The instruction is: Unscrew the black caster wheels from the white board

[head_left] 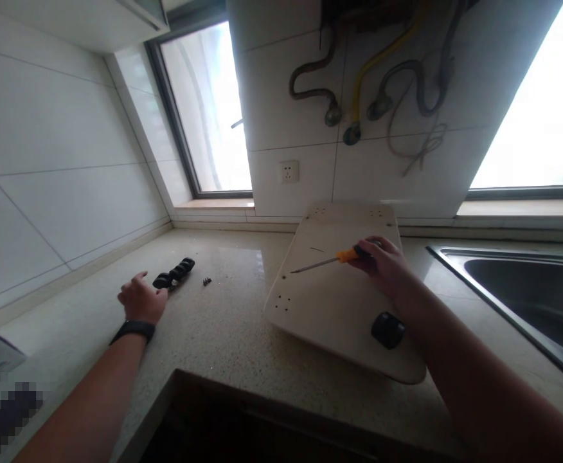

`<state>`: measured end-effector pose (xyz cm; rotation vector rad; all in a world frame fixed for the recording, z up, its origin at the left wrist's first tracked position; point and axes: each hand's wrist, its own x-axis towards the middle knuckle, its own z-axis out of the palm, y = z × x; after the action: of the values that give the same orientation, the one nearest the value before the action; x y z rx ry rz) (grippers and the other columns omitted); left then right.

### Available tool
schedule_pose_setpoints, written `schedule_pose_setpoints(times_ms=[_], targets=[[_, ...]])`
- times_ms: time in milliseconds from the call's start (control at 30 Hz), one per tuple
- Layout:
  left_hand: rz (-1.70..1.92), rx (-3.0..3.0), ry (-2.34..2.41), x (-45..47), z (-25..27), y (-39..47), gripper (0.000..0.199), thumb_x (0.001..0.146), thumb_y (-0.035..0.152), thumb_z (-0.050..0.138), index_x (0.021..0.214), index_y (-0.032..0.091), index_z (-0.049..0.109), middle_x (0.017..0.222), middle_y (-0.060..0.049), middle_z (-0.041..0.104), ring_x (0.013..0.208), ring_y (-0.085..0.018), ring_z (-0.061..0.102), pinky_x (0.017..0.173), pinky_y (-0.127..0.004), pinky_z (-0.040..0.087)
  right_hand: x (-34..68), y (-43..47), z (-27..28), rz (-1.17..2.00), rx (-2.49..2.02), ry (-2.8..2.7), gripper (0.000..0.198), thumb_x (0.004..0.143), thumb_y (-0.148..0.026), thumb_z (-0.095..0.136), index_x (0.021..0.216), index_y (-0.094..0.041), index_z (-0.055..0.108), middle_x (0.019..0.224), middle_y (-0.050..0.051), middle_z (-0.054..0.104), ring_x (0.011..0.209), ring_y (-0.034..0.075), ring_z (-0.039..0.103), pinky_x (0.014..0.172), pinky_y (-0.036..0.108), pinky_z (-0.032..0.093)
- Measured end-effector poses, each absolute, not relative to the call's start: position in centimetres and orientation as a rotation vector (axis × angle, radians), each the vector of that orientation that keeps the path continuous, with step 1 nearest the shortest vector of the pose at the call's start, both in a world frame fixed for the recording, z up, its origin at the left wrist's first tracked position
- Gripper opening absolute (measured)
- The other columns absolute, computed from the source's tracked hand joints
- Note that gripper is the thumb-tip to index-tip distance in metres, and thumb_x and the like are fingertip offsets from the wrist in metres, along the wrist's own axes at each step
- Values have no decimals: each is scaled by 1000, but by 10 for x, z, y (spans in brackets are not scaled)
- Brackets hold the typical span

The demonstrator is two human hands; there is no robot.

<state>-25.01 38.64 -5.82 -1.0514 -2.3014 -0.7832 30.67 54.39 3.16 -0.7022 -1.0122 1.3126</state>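
My right hand [375, 257] is closed around the yellow and black handle of a screwdriver [346, 255]. Its long shaft points left, with the tip just over a cream board [330, 308] with rounded corners. Small screw holes mark the board's corners. One black caster wheel [387, 330] stands at its near right corner, below my right wrist. On the counter at left, my left hand [142, 299] has its fingers apart, with the thumb beside a row of black caster wheels [174, 273]. Whether it touches them I cannot tell. A little pile of screws [207, 281] lies right of them.
The speckled counter [233, 321] has a dark cutout [243, 431] at its front edge. A steel sink [484, 257] is set in at right. On the tiled back wall are a socket [290, 172] and hanging hoses [310, 94]. A thin dark piece [317, 249] lies on the board.
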Motion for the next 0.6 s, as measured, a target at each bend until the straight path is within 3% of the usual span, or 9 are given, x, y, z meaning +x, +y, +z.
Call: schedule_pose_setpoints(times_ms=[100,200,267,400,500,600], targets=[[-904,-1223,-2176,-207,-40,388,49,84,33,54,128,11,50,113,-17,61,116,-36,54,105,-53,38,307,541,33,1326,-684,-1029,40,60,-31,92,82,-21,60,77,-1,68,69,17,72,60,31,67],[-1190,-1725,-2124,-144,-16,390,28,89,31,51,112,17,58,98,-9,65,89,-25,63,86,-41,50,306,537,35,1348,-654,-1059,40,62,-32,92,84,-22,60,78,-2,68,68,16,71,59,29,67],[-1344,-2046,-2093,-95,-3,388,23,90,28,50,108,20,62,95,-6,67,81,-21,63,76,-36,50,305,533,37,1362,-629,-1087,40,63,-32,91,85,-22,60,81,-1,69,69,15,71,59,28,66],[-1871,-2477,-2063,-6,5,370,22,90,23,46,104,21,64,93,-7,69,80,-18,61,68,-32,48,304,528,38,1393,-582,-1158,37,67,-32,89,89,-23,61,85,0,71,74,16,71,58,28,66],[-2332,-2632,-2184,34,-1,354,37,100,43,38,104,21,67,95,-10,69,79,-19,62,61,-31,48,305,525,37,1413,-544,-1217,35,69,-32,87,90,-24,61,85,-1,70,73,16,70,57,28,65],[-2519,-2669,-2259,52,-5,344,48,101,55,35,101,20,68,92,-10,69,76,-18,63,62,-31,48,305,523,37,1430,-517,-1260,33,71,-32,86,92,-24,61,86,-1,70,72,15,69,55,27,64]])
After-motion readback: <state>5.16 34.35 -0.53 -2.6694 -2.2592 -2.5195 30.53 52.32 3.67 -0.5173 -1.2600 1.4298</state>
